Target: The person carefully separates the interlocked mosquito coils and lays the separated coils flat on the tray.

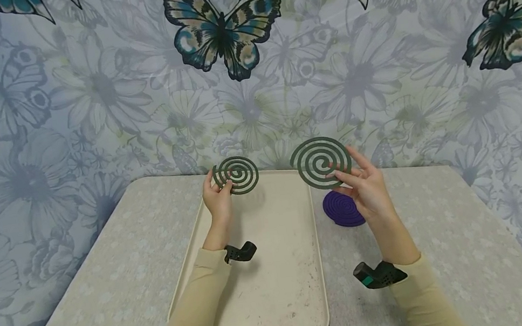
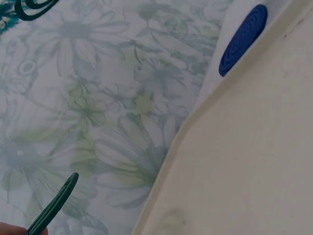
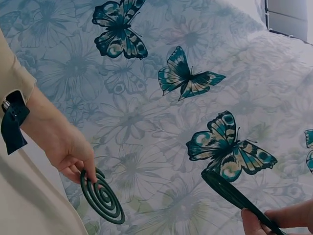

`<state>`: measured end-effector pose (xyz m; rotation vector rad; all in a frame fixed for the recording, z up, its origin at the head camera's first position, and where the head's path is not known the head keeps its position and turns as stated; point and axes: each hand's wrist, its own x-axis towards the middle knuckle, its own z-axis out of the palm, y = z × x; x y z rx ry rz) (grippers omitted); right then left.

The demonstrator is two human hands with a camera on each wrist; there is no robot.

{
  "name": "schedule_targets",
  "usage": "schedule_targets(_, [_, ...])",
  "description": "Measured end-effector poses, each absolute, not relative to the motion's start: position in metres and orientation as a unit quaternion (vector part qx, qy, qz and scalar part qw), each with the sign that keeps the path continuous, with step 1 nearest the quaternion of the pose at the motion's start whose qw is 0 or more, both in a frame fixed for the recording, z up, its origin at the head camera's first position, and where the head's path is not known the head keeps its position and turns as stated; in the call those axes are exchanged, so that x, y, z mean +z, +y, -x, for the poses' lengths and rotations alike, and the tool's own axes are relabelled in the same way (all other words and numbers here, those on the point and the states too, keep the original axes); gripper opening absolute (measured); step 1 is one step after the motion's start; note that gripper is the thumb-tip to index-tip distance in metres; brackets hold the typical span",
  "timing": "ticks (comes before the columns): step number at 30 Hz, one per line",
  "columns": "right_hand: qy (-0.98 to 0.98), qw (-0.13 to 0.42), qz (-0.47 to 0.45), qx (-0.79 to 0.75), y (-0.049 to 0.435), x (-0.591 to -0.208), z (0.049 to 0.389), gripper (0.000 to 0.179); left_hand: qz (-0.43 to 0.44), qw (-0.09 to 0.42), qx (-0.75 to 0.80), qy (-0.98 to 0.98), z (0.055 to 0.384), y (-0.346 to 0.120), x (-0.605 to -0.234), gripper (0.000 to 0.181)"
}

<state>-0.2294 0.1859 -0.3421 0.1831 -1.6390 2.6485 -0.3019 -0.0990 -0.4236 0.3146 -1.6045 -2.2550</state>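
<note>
Two dark green mosquito coils are held up in the air, one in each hand. My left hand pinches the smaller-looking coil by its left side, above the far end of the tray. On the right, my right hand grips the other coil at its right side, thumb in front. The two coils are apart. Under the right hand, a purple coil lies flat on the table, partly hidden by that hand. The right wrist view shows the left-hand coil tilted and the right-hand coil nearly edge-on.
A cream tray with small dark specks lies on the light patterned table, left of the purple coil. Behind the table rises a cloth backdrop printed with flowers and butterflies. A black wrist camera sits on the left wrist, another camera on the right.
</note>
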Motion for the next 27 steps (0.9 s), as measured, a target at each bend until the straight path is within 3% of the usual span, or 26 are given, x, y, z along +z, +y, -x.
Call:
schedule_targets(14, [-0.532,-0.01,-0.054,0.845,0.176,-0.356,0.237,0.073,-0.174,0.116,-0.729,-0.652,0.317,-0.114,-0.46,0.061])
schedule_targets(27, [-0.572,-0.024,0.008,0.82,0.157,-0.393,0.265,0.073,-0.194,0.13,-0.681,-0.694,0.318,-0.118,-0.476,0.056])
